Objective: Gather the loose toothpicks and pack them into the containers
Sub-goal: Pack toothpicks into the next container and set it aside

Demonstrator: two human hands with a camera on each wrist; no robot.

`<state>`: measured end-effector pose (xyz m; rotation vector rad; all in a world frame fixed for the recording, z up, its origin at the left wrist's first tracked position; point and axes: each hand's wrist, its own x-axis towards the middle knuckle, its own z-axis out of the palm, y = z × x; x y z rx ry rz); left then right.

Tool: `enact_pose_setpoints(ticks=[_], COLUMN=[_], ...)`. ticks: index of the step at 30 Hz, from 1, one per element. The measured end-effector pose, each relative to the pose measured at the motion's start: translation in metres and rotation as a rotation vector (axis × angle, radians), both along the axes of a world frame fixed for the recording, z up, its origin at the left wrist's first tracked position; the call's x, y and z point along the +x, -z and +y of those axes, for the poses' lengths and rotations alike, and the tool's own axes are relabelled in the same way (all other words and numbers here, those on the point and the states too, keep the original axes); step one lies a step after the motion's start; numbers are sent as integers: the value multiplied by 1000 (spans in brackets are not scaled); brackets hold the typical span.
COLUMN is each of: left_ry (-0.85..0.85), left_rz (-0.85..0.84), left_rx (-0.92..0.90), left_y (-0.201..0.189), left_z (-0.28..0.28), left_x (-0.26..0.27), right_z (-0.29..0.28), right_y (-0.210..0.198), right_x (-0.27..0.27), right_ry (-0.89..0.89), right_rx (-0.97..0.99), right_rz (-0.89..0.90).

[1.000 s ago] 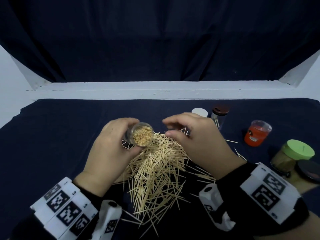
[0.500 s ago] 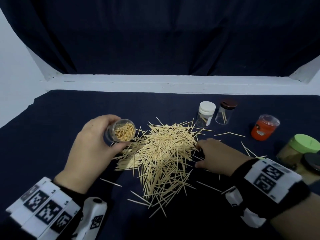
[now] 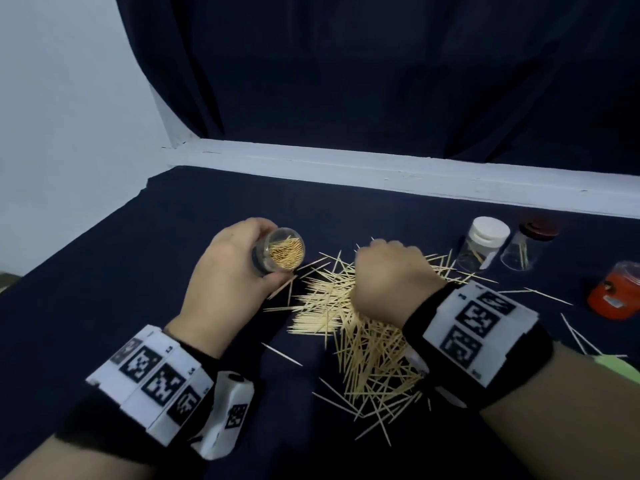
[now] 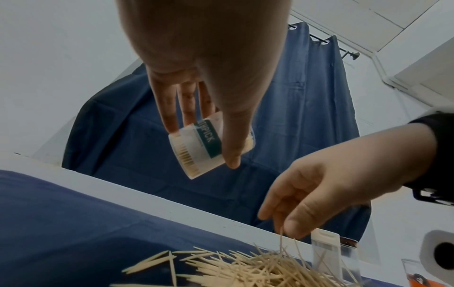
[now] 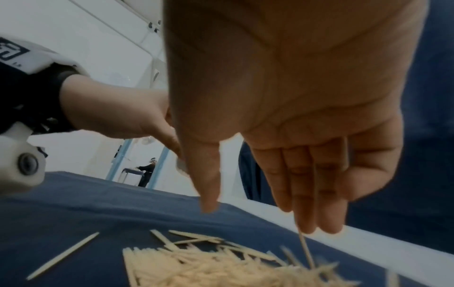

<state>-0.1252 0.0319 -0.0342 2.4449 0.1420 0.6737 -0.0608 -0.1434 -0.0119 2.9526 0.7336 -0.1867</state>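
Note:
My left hand (image 3: pixel 239 275) grips a clear toothpick container (image 3: pixel 281 252), tilted with its open mouth toward me and packed with toothpicks. From the left wrist its labelled wall (image 4: pixel 189 155) sits between thumb and fingers. A loose toothpick pile (image 3: pixel 349 323) lies on the dark cloth just right of it. My right hand (image 3: pixel 388 275) hovers over the pile's far part, fingers pointing down. In the right wrist view the thumb (image 5: pixel 209 186) stands apart from the nearly straight fingers (image 5: pixel 307 203), and one upright toothpick (image 5: pixel 305 250) leans against the fingertips.
A white-lidded jar (image 3: pixel 485 247) and a dark-lidded clear jar (image 3: pixel 530 249) stand behind the pile at right, each with a few toothpicks. An orange jar (image 3: pixel 620 292) sits further right. Stray toothpicks (image 3: pixel 547 296) lie around. A white ledge (image 3: pixel 381 168) borders the back.
My right hand has moved from the pile's right edge to above its far middle. The left hand still holds the container in about the same spot. The head view has swung left.

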Motion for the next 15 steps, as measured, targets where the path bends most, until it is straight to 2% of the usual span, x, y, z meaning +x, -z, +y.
enact_pose_setpoints(ticks=[2, 7, 12, 15], left_ry=[-14, -25, -20, -22], left_rz=[-4, -8, 3, 5], left_rx=[-15, -10, 0, 9], left_y=[0, 1, 1, 1], left_z=[3, 7, 7, 6], left_x=[-1, -1, 3, 4], right_z=[15, 39, 36, 36], right_y=[5, 29, 31, 31], right_x=[1, 4, 20, 27], right_ry=[-68, -148, -212, -234], right_rx=[-9, -262, -248, -194], right_rz=[72, 102, 215, 226])
